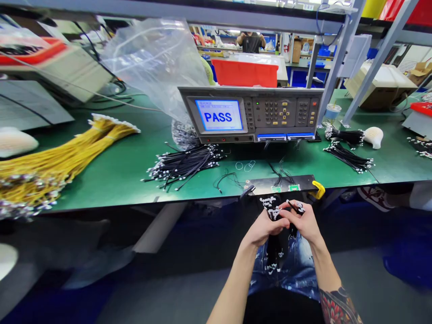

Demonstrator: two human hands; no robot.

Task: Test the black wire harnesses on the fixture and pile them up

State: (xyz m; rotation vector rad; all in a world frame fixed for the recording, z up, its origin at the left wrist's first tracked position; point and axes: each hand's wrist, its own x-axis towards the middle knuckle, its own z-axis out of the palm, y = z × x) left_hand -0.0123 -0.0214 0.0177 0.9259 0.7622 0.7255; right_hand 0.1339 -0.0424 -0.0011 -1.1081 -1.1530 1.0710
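Note:
My left hand [270, 226] is closed around a bundle of black cables [274, 247] with small white connectors. The white ends poke out above my fingers and the rest hangs down over my lap. Close beside it, my right hand [302, 220] is closed on a few black cables [294, 206] that also end in white connectors. The fingertips of both hands nearly meet. Just beyond them, a black test fixture [303, 181] with two small green circuit boards lies at the table's front edge. Thin dark wires run from it toward the tester [251, 114], whose screen reads PASS.
A pile of black cables [187, 163] lies left of the fixture, near loose rubber bands [249, 166]. Yellow cable bundles [67, 157] cover the left side. More black cables [349, 156] lie at the right. A yellow clamp [318, 190] juts from the table edge. Farther back is a person [251, 43].

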